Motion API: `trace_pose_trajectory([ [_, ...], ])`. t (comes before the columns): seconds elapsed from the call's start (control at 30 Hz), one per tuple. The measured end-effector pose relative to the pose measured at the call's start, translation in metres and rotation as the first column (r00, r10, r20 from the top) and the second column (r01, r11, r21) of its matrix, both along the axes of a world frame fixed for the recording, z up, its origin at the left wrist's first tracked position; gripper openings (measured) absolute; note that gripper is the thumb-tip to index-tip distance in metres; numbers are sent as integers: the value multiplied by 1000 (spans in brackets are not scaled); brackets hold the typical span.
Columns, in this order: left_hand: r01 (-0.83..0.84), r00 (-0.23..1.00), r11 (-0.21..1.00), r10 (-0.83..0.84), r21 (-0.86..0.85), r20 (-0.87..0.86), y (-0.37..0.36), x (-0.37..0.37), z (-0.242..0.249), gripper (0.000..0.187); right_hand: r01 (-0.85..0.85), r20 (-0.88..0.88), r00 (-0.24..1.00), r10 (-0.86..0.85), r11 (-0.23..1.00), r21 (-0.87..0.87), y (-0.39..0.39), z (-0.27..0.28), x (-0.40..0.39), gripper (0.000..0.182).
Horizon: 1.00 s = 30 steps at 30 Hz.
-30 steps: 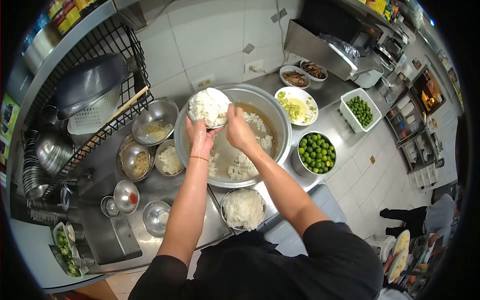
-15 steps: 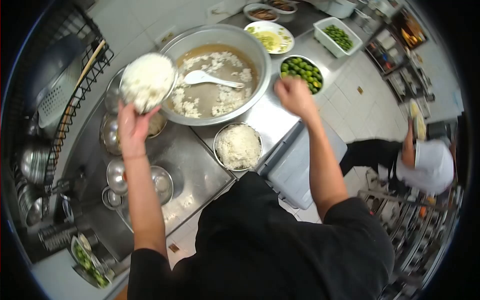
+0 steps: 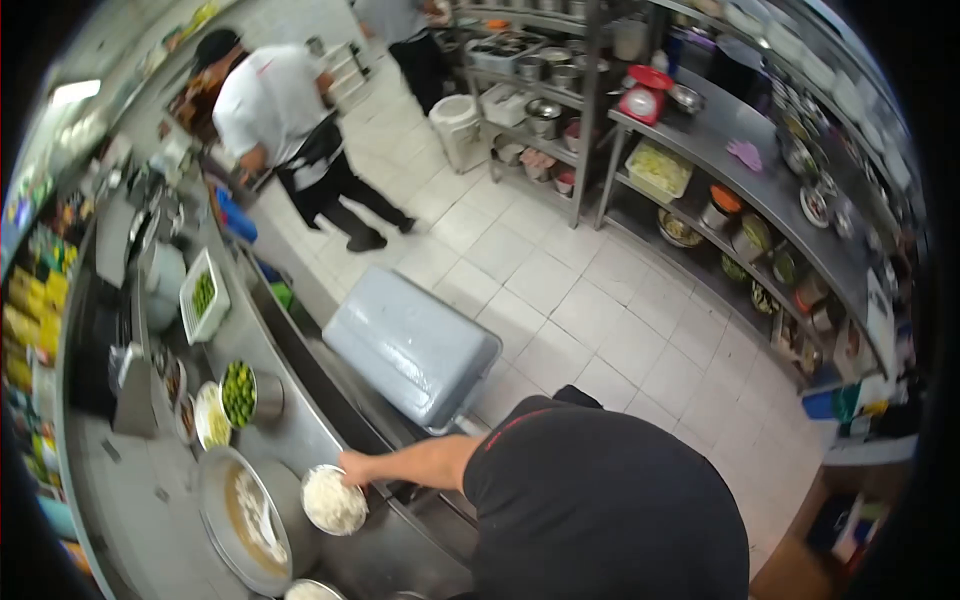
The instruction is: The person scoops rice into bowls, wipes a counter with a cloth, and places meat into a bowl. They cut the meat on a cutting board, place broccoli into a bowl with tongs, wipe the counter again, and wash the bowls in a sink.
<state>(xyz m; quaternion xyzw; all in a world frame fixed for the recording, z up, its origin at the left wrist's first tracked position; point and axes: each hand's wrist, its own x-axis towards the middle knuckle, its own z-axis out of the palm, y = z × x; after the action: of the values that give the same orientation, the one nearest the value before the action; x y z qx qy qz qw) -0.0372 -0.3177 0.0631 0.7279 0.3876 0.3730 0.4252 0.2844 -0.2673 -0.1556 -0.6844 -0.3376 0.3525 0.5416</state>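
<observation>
Since the rim offers a grip at the edge of the rice (image 3: 335, 500), your right hand (image 3: 355, 468) is partly curled there; whether it grips the bowl (image 3: 362, 518), you can't tell. Near that hand, the spoon (image 3: 267, 522) rests in the basin (image 3: 283, 490), probably for stirring. Your left hand is out of view.

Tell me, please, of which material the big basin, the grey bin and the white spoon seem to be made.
Big basin: metal, probably aluminium, from its dull grey sheen.
Grey bin: probably smooth plastic, from its rounded corners and soft glare.
White spoon: smooth and pale; plastic or ceramic, I cannot tell which.
</observation>
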Motion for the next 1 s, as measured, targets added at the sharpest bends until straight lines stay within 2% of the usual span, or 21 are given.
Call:
trace_pose_trajectory([
  [0.03,19,999,985,-10,-170,52,-5,17,-2,49,61,116,991,-64,998,30,-3,-17,-3,27],
  [0.07,49,995,950,-19,-309,102,-13,33,-6,49,106,83,991,-107,994,18,-30,-9,0,29],
  [0.1,79,992,913,-33,-401,121,-22,46,-10,49,170,-4,985,-170,983,68,-52,-9,4,28],
  [0.13,102,991,873,-46,-476,129,-32,62,-16,49,147,-66,988,-142,987,68,-84,-5,17,27],
  [0.17,124,990,838,-65,-532,128,-45,77,-23,50,175,-120,980,-161,978,115,-137,18,30,28],
  [0.23,173,985,779,-129,-603,116,-72,110,-35,50,239,-256,948,-189,954,179,-221,23,56,24],
  [0.3,223,973,723,-203,-654,107,-104,146,-50,51,251,40,967,-253,967,36,-323,12,92,24],
  [0.37,273,952,663,-289,-697,99,-147,191,-71,51,424,-31,906,-423,905,36,-435,-11,110,26],
  [0.43,318,920,588,-381,-744,93,-193,239,-97,52,597,-90,799,-595,802,-2,-557,-18,125,27],
  [0.5,383,865,501,-489,-776,111,-243,296,-123,53,760,-20,642,-767,639,-119,-674,-17,137,28],
  [0.53,416,826,447,-549,-792,125,-271,328,-134,53,828,89,556,-826,542,-145,-733,-8,143,26],
  [0.57,462,770,359,-617,-811,165,-304,363,-144,54,895,191,443,-876,422,-142,-789,4,145,26],
  [0.6,507,706,253,-670,-824,229,-341,397,-153,54,954,182,299,-937,293,-57,-840,5,149,25],
  [0.67,583,551,-69,-698,-810,457,-436,469,-140,60,987,262,98,-960,60,-151,-939,26,161,23],
  [0.7,565,505,-114,-735,-817,453,-466,504,-143,62,996,308,-2,-951,-29,-85,-985,43,166,23],
  [0.73,545,460,-157,-765,-823,451,-495,539,-148,64,983,304,-43,-952,-95,-156,-1033,52,172,16],
  [0.8,582,328,-231,-810,-779,485,-561,602,-144,65,976,207,-145,-968,-174,-132,-1115,75,179,15],
  [0.87,538,219,-299,-853,-788,473,-625,663,-138,63,953,181,-233,-956,-261,-154,-1187,88,184,12],
  [0.9,517,216,-314,-852,-796,477,-658,691,-143,63,945,194,-244,-950,-277,-172,-1223,78,181,12],
  [0.97,524,209,-303,-860,-796,465,-719,749,-153,62,953,110,-239,-965,-255,-165,-1286,50,179,10],
  [1.0,546,173,-340,-848,-765,500,-750,778,-162,62,944,121,-247,-961,-267,-192,-1305,45,180,10],
])
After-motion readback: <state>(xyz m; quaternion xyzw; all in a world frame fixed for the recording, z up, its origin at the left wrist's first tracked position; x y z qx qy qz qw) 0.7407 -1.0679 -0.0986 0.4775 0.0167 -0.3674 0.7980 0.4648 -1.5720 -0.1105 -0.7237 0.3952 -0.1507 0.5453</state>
